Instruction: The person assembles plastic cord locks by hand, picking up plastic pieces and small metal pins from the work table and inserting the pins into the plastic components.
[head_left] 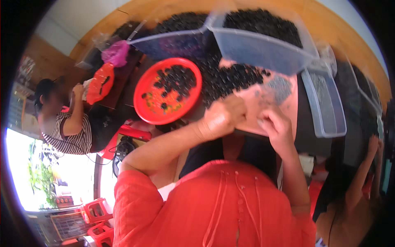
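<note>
Holding a thin clear plastic bag (267,103) over the desk (321,24), beside the red plate (168,91). Left hand (222,117) and right hand (276,125) fingers pinching its lower edge. Probably light, limp, slippery; best gripping at the mouth edge with 2 hands.

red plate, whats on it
The red plate holds a heap of small dark round pieces toward its upper right and a thin scatter of yellowish-green bits at lower left. Its bare red rim shows all round. What lies beneath the dark heap is covered.
</note>
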### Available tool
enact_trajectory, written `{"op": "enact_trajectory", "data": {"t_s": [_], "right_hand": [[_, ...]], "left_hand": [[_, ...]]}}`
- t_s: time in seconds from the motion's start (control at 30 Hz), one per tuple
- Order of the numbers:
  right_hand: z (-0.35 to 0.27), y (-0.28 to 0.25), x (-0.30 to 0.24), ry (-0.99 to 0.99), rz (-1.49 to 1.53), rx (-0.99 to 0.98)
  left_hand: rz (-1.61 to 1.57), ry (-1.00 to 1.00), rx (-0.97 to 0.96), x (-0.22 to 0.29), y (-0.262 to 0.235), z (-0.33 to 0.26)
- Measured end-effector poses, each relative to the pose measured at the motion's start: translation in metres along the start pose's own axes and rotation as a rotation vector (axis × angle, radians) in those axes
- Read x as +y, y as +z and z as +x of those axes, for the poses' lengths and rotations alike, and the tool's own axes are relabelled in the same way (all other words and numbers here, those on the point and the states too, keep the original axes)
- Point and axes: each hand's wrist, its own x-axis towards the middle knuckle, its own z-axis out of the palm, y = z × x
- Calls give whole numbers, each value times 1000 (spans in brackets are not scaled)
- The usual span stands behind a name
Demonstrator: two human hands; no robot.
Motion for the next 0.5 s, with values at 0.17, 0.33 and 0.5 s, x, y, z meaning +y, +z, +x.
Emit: {"op": "enact_trajectory", "data": {"t_s": [0.17, 0.33, 0.5], "right_hand": [[4, 1, 2, 0, 67, -13], [1, 1, 1, 31, 99, 14], [-2, 1, 0, 31, 123, 30]], "left_hand": [[-123, -131, -37, 0, -9, 8], [-14, -170, -41, 2, -4, 15], [154, -168, -18, 5, -9, 11]]}}
